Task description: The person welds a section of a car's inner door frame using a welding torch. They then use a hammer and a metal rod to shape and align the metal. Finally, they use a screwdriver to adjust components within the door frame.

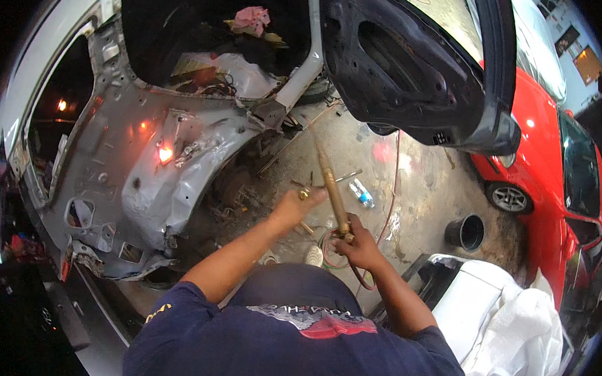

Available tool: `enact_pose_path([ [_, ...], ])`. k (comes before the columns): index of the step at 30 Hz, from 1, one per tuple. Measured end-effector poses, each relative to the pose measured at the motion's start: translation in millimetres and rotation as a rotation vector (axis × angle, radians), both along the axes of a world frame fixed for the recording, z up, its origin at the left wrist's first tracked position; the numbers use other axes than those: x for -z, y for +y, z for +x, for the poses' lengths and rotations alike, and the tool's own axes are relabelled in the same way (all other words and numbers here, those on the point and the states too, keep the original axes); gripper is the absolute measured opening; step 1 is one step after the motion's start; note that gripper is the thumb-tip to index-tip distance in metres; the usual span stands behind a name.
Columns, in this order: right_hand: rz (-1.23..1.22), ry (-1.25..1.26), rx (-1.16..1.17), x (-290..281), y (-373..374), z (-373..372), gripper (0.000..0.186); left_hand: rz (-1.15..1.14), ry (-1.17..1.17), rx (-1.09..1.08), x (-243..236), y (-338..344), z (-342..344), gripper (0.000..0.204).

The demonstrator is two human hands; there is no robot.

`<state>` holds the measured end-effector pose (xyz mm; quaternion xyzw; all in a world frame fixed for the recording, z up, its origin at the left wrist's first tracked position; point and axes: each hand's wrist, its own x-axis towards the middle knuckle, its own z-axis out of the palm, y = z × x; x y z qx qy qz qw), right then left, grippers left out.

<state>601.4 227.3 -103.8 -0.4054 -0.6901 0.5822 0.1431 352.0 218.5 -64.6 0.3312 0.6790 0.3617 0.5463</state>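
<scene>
the right hand (361,244) is closed around the lower end of a brass gas torch (333,190), gripping it near the base where the hoses meet it. the left hand (293,205) sits higher up and to the left of the torch body, fingers pinched on a small brass valve knob (305,194) on its side. the torch runs upward and a little leftward from both hands, and its thin tip (311,129) points toward the car's bare rear corner.

red and green hoses (338,258) loop on the concrete floor (417,174) just under the right hand. a plastic bottle (362,192) lies on the floor just right of the torch, and a black bucket (465,232) stands farther right.

to the left is the stripped grey rear quarter of a car (159,174), its metal dented, with a small orange glowing spot (165,154) on the panel. above it the open boot holds rags and clutter (248,22). a dark raised tailgate (416,71) hangs over the right side, and a red car (555,153) is parked beyond. white sheeting (518,335) covers something at lower right.
</scene>
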Motion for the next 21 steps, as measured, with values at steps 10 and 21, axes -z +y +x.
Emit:
enact_pose_path([
  [10,1.402,-0.309,-0.011,-204,168,-126,0.064,0.122,0.045,-0.226,60,-47,-65,0.043],
  [21,1.704,-0.983,-0.04,-171,260,-53,0.044,0.193,0.706,0.253,145,-76,-137,0.037],
])
